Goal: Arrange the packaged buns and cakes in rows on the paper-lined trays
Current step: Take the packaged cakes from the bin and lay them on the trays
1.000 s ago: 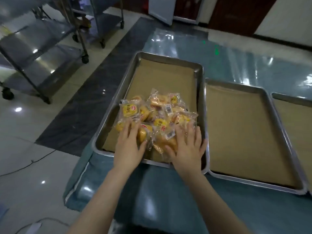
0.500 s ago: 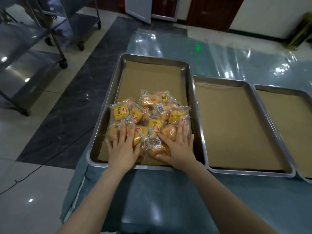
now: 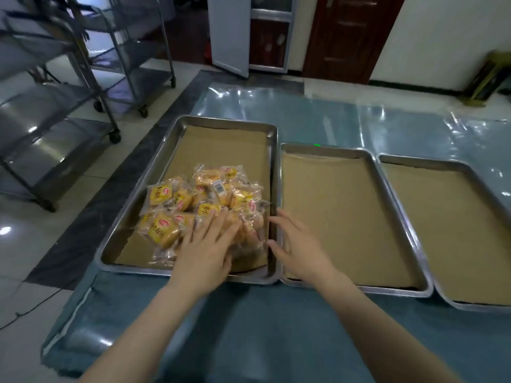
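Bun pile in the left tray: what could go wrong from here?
The packaged buns lie heaped and overlapping, so the left hand pressing flat on them may squash some or drag several at once. Sliding packets could also ruck the paper liner. The right hand is at the rim of the left tray and might nudge it.

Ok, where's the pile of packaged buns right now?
In the head view, the pile of packaged buns lies in the near half of the leftmost tray, partly under the left hand, just left of the middle tray.
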Demonstrator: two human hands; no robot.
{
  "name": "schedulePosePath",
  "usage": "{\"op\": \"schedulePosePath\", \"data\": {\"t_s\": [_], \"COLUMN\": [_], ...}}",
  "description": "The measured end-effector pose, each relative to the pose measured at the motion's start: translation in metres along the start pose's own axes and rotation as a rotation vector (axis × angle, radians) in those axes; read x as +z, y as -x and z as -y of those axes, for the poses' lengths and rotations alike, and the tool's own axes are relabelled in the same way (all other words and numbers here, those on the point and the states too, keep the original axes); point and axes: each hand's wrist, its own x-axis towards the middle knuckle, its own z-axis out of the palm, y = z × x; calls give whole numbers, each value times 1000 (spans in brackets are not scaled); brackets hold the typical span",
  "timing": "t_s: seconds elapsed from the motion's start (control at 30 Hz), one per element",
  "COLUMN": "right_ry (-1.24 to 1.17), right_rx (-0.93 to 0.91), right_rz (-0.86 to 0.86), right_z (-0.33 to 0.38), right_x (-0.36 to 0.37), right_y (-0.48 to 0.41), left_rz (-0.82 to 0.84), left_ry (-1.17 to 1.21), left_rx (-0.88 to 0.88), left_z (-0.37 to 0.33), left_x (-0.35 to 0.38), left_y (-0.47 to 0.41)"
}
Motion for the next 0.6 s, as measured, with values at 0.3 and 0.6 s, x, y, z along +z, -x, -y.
{"op": "schedulePosePath", "data": {"t_s": [0.3,0.6], "right_ry": [97,244], "right_rx": [-108,-98], "right_rz": [-100,-165], "right_z": [-94,-163], "right_x": [-160,-261], "right_y": [28,34], "left_rz": [-110,-266], "left_ry": [-107,-134], "left_rx": [-53,55], "left_z": [-140,-217], "left_x": [-43,-98], "left_y": [-69,-144]}}
